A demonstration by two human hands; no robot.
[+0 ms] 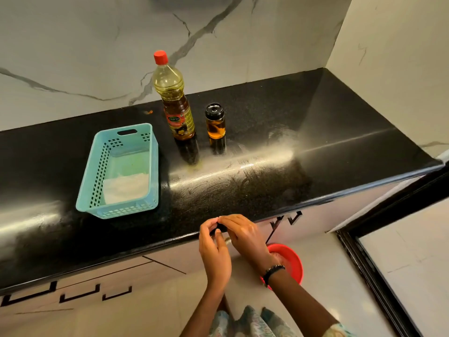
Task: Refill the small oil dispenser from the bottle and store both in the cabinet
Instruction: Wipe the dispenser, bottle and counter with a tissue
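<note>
Near the back edge of the black granite counter, the red-capped plastic oil bottle and small black-lidded glass dispenser stand capped. At the front edge, left hand and right hand pinch something small and dark, perhaps a cap; set it down before uncapping.

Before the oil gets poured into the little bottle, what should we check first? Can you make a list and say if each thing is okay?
1. Big oil bottle stands upright on the counter: ok.
2. Big bottle's red cap is off for pouring: not ok, it is on.
3. Small dispenser is open on top: not ok, its black lid is on.
4. Dispenser has room for more oil: ok, part of it looks unfilled.
5. Hands are free: not ok, the left hand and right hand meet at the counter's front edge, pinching something small and dark.
6. Counter is dry: cannot tell, it looks smeared near the bottles.
</note>
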